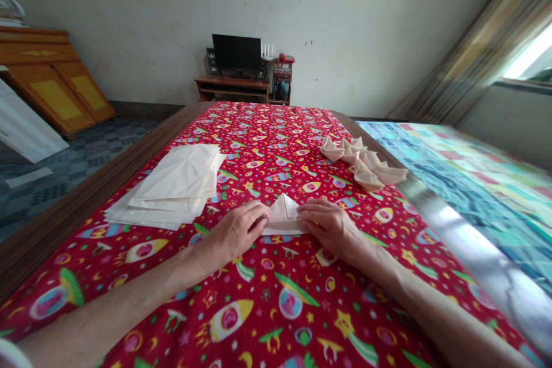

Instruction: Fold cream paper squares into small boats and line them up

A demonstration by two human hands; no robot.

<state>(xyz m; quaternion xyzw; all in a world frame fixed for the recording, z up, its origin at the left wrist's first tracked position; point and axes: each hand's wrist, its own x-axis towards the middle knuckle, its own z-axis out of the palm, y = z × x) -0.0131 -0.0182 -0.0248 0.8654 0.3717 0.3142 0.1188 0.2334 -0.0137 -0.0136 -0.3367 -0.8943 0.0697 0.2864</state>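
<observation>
A pale sheet of paper [283,210], folded to a peak with a straight band along its lower edge, lies on the red patterned cloth in front of me. My left hand [244,221] grips its left end, fingers curled and pressed together. At the opposite end, my right hand [330,224] has its fingers closed over the paper's right side. Both fingertips and the paper's outer corners are partly hidden. To the left rests a stack of creased pale paper sheets [175,181]. Several folded paper boats [366,169] sit in a cluster at the right.
The red cloth [276,276] covers a long table with a dark wooden edge [142,152]. Beyond its far end stands a desk with a monitor [237,53]. A bed [466,184] lies along the right, and a wooden cabinet [56,83] stands at the left.
</observation>
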